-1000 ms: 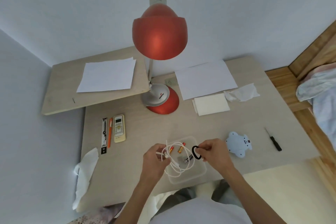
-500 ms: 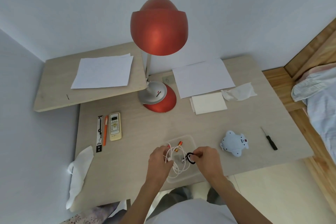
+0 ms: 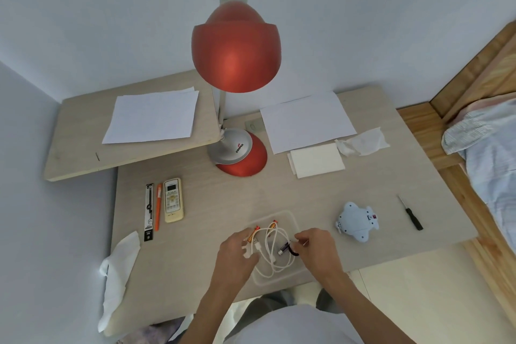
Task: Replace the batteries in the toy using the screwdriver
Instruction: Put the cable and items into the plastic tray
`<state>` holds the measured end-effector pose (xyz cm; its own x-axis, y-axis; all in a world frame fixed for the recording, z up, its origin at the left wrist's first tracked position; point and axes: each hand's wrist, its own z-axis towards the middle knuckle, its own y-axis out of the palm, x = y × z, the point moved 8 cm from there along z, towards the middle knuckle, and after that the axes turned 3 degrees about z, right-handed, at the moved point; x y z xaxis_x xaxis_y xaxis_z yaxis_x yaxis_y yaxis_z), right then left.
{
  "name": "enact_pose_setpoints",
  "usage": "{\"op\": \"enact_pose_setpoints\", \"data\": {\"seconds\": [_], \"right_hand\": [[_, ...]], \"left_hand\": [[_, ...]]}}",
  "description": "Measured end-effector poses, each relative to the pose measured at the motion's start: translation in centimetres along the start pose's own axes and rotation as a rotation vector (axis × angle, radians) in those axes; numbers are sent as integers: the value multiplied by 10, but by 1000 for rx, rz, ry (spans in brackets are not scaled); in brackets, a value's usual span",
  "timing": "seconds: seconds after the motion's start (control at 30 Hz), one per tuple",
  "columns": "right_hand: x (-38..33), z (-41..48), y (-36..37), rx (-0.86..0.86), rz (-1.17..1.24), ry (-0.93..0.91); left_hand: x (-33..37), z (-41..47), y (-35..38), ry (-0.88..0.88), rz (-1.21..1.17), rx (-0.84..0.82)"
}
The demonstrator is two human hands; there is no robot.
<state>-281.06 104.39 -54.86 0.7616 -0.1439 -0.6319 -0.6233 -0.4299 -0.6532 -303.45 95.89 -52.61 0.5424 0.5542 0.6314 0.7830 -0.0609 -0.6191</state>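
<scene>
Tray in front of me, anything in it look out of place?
Yes: a tangled white cable sprawls among the batteries in the clear tray, held by the left hand; the right hand pinches a black band.

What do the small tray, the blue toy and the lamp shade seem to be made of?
Tray: probably clear plastic; the desk shows through. Toy: pale blue plastic, smooth, moulded shape. Lamp shade: red, soft sheen, perhaps painted metal; unsure.
</scene>
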Motion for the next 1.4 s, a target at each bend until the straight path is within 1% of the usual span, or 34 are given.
{"op": "enact_pose_setpoints", "data": {"seconds": [0.1, 0.17, 0.3, 0.37, 0.47, 0.53, 0.6, 0.67, 0.77, 0.9, 0.97, 1.03, 1.1, 1.2, 1.4], "right_hand": [[7, -5, -12, 55, -12, 7], [11, -10, -26, 91, -35, -11], [19, -19, -61, 179, -21, -42], [14, -27, -78, 242, -71, -104], [0, -40, -104, 363, -226, -249], [-7, -44, -121, 421, -305, -337], [-3, -42, -136, 441, -375, -389], [12, -37, -153, 449, -442, -395], [51, -24, -176, 444, -557, -344], [121, 3, -188, 344, -641, -251], [154, 18, -189, 284, -684, -207], [184, 29, -191, 221, -714, -123], [203, 38, -193, 169, -714, -40], [214, 54, -192, 114, -694, 16], [225, 82, -198, 92, -539, 103]], "left_hand": [[-15, -4, -11, -13, 89, 69], [-14, -10, -14, 36, 206, 81], [6, -23, -9, 150, 362, 93], [22, -26, -6, 206, 509, 147], [49, -29, -3, 268, 703, 292], [63, -29, -1, 242, 784, 350], [72, -30, -1, 184, 828, 382], [72, -30, 0, 112, 807, 397], [56, -28, 12, 5, 796, 382], [10, -22, 37, -149, 776, 293], [-7, -21, 46, -190, 718, 255], [-14, -23, 54, -213, 667, 245], [-18, -24, 58, -220, 630, 258], [-27, -23, 65, -220, 559, 245], [-34, -21, 75, -247, 444, 234]]}}
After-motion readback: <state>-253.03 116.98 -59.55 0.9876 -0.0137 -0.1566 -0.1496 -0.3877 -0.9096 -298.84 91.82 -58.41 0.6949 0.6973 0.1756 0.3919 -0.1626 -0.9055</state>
